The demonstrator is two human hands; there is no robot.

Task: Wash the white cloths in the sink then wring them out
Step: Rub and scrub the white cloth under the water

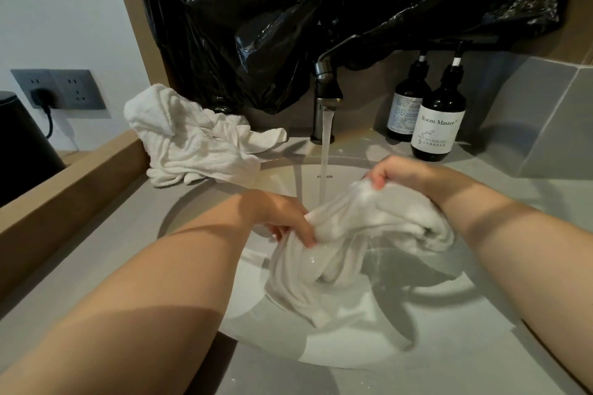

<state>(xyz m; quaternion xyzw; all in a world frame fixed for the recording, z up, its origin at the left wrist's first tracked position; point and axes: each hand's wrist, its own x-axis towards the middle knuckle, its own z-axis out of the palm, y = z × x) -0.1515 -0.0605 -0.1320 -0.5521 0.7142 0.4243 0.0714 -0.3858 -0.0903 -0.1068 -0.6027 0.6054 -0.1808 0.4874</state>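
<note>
A wet white cloth hangs bunched over the round white sink, right under the running water from the tap. My left hand grips the cloth's left fold with curled fingers. At the cloth's upper right corner, my right hand pinches the fabric. A pile of more white cloths lies on the grey counter to the left of the tap.
Two dark pump bottles stand right of the tap. Black plastic sheeting hangs behind it. A wall socket with a plug and a black appliance sit at far left, beyond a wooden ledge.
</note>
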